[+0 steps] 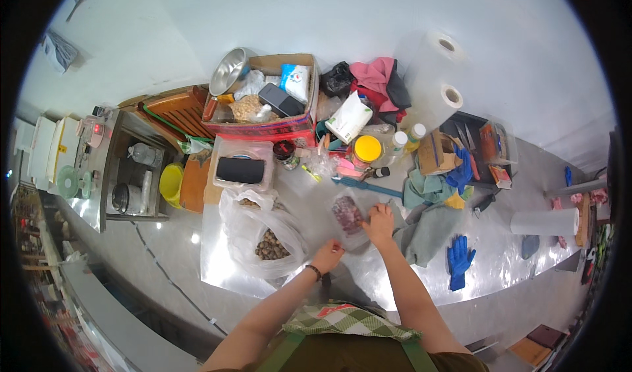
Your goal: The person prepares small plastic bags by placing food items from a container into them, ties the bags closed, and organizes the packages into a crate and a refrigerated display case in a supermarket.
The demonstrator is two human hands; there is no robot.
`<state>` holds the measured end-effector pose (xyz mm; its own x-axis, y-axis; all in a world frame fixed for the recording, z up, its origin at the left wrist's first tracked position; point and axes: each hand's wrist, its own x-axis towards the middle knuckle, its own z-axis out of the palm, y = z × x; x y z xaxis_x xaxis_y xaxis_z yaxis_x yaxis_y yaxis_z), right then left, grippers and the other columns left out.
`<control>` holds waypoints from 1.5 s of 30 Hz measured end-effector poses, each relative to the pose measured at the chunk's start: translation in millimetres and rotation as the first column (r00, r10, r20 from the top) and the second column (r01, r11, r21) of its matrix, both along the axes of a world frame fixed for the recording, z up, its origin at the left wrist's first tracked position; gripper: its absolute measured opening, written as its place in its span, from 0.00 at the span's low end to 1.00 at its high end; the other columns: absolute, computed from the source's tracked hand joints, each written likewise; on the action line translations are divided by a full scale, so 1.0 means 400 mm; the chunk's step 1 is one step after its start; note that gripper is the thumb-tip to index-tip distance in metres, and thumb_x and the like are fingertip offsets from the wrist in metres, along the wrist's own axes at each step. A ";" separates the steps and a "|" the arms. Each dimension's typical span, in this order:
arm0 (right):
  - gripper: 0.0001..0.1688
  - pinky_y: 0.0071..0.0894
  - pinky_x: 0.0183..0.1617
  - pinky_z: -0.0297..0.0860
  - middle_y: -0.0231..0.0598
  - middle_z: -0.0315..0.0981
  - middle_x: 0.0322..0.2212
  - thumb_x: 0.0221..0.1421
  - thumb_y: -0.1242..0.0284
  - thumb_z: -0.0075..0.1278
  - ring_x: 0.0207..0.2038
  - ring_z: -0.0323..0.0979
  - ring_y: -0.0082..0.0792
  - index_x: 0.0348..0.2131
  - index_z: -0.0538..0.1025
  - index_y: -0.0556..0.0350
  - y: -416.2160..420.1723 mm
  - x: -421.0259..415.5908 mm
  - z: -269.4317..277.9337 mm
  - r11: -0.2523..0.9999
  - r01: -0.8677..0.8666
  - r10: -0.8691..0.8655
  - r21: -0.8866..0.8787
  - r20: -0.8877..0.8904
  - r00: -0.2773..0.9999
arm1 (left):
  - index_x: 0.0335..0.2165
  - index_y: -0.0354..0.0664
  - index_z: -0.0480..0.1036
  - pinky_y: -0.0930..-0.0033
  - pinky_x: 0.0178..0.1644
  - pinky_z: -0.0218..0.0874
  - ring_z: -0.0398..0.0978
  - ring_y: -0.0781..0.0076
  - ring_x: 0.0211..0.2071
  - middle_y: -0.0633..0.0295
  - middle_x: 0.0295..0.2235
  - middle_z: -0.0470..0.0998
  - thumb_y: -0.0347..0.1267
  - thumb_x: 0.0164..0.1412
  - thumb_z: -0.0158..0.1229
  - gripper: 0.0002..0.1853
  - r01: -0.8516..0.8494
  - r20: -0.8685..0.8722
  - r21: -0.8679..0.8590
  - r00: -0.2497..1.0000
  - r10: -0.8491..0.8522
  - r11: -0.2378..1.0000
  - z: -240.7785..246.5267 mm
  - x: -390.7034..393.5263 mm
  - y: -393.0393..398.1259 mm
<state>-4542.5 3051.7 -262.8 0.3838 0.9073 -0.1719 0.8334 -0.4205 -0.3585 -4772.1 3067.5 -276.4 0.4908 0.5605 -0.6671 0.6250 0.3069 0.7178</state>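
A clear plastic bag with dark reddish contents (347,215) lies flat on the metal table (306,199) before me. My right hand (380,223) touches its right side, fingers bent; whether they pinch the bag is unclear. Close to the bag's lower left is my left hand (328,256), its fingers curled together, with a dark bracelet on the wrist; I cannot tell whether it pinches the bag's edge. Left of that hand stands an open white plastic bag (237,243) holding many small brown round items (271,246). A grey-green cloth (429,233) lies right of my right hand.
Behind are a smartphone (240,170) on a plastic container, a filled cardboard box (256,127), a yellow-lidded jar (367,150), bottles and rolls of clear plastic (434,105). A blue glove (460,263) lies at the right. A yellow bin (171,184) stands left of the table.
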 end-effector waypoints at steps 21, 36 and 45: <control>0.28 0.38 0.34 0.71 0.47 0.76 0.27 0.50 0.58 0.65 0.28 0.75 0.41 0.36 0.72 0.64 0.035 -0.106 -0.060 0.970 0.228 -0.180 0.079 -0.396 0.900 | 0.62 0.33 0.55 0.53 0.62 0.59 0.65 0.39 0.57 0.39 0.59 0.60 0.40 0.49 0.69 0.48 -0.268 -0.037 0.191 0.959 0.280 0.944 -0.038 -0.012 0.020; 0.15 0.20 0.24 0.56 0.22 0.63 0.17 0.61 0.67 0.57 0.21 0.60 0.15 0.24 0.73 0.54 0.127 -0.134 0.346 0.996 0.073 -0.076 -0.048 -0.890 0.450 | 0.64 0.42 0.58 0.51 0.59 0.63 0.66 0.41 0.57 0.47 0.62 0.62 0.27 0.55 0.62 0.40 0.026 0.101 0.688 0.986 -0.132 0.725 0.371 -0.075 0.126; 0.14 0.19 0.26 0.58 0.24 0.66 0.20 0.65 0.68 0.51 0.23 0.63 0.16 0.25 0.73 0.54 0.226 -0.177 0.530 0.938 0.343 -0.035 0.038 -0.979 0.203 | 0.52 0.42 0.74 0.55 0.43 0.69 0.76 0.48 0.43 0.53 0.43 0.77 0.24 0.60 0.57 0.20 -0.092 0.196 0.752 0.976 -0.089 0.652 0.571 -0.123 0.267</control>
